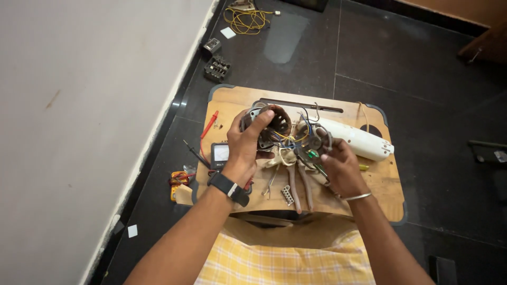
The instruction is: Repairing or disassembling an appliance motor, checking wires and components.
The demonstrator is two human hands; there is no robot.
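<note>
My left hand (247, 145) grips a round motor stator (274, 128) with copper windings, lifted a little above a small wooden table (380, 190). Coloured wires (296, 138) run from the stator toward my right hand (340, 168). That hand is closed on a small dark part (317, 142) at the end of the wires and a green-handled tool (314, 154). A pair of pliers (301, 184) lies on the table between my hands. A white plastic housing (359, 141) lies just beyond my right hand.
A multimeter (219, 154) with red and black probes (207, 129) sits at the table's left edge. A yellow tester (178, 182) lies on the dark tiled floor. Further back are a coil of yellow wire (244, 20) and a black terminal block (217, 67). A white wall (79, 116) runs along the left.
</note>
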